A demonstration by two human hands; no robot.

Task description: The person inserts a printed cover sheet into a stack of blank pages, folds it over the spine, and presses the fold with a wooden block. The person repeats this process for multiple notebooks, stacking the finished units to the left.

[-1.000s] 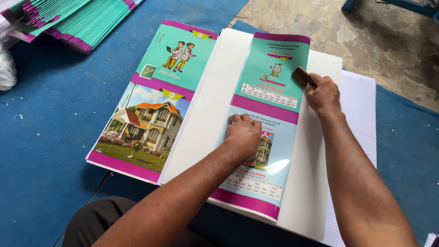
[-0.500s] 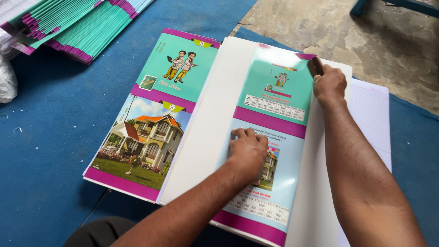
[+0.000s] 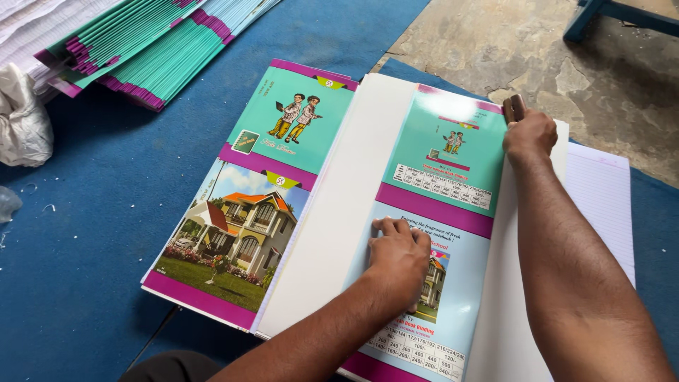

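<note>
Step in hand, as I judge it: smoothing a printed cover sheet (image 3: pixel 438 233) down onto the white board (image 3: pixel 339 212) at centre frame; my left hand (image 3: pixel 397 258) lies flat and open on the sheet's lower half, my right hand (image 3: pixel 529 134) is closed around a small brown tool (image 3: pixel 513 108) at the sheet's upper right corner. Next move likely calls for steady pressure from the left while the tool runs along the edge, so nothing creeps or bubbles. Count: two cover sheets in view, this one and another (image 3: pixel 254 198) left of it, one board, one tool, one stack of teal covers (image 3: pixel 155 42) at upper left.
</note>
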